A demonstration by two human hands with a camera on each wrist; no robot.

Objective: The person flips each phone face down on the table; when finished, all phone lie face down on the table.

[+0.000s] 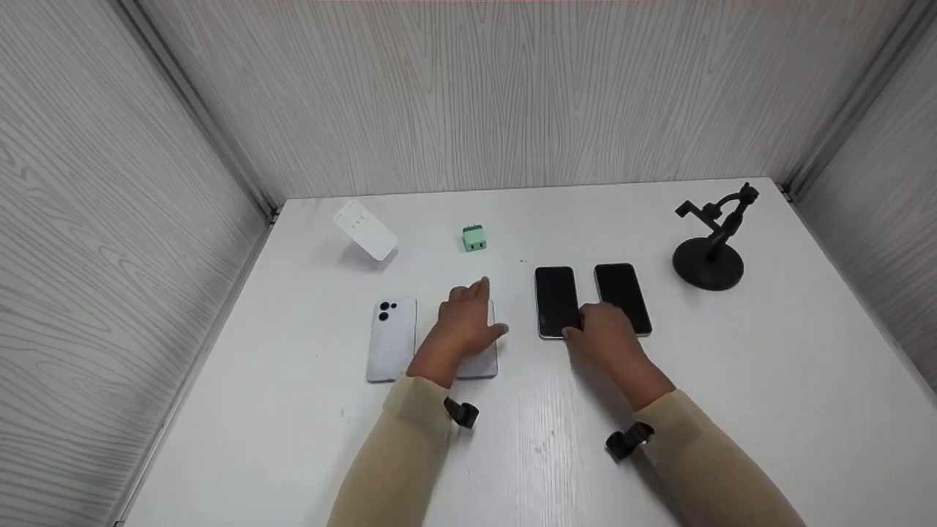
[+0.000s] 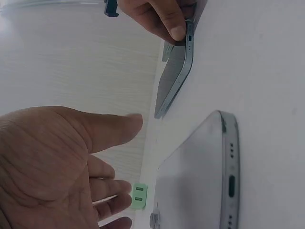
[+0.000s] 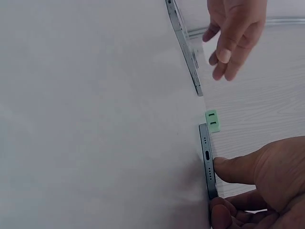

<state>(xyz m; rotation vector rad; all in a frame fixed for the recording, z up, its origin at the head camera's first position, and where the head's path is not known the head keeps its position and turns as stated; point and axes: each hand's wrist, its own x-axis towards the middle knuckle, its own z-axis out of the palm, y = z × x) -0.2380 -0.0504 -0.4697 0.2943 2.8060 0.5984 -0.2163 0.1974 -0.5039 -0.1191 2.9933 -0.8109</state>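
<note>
My left hand (image 1: 465,326) is over a phone (image 1: 481,362) lying back side up, hiding part of it. In the left wrist view its fingers are spread and hold nothing, with the pale phone (image 2: 195,167) below and beside them. With my right hand (image 1: 604,333) I grip the lower right corner of a phone with a black screen (image 1: 555,296). The right wrist view shows the thumb on that phone's (image 3: 208,155) face and curled fingers at its side. Another white phone (image 1: 393,340), camera side up, lies left of my left hand.
A second black-screened phone (image 1: 626,296) lies just right of the gripped one. A black stand with a round base (image 1: 708,263) is farther right. Toward the back are a green plug adapter (image 1: 474,238) and a tilted white plate-like piece (image 1: 366,229). Panel walls (image 1: 512,95) enclose the white table (image 1: 542,468).
</note>
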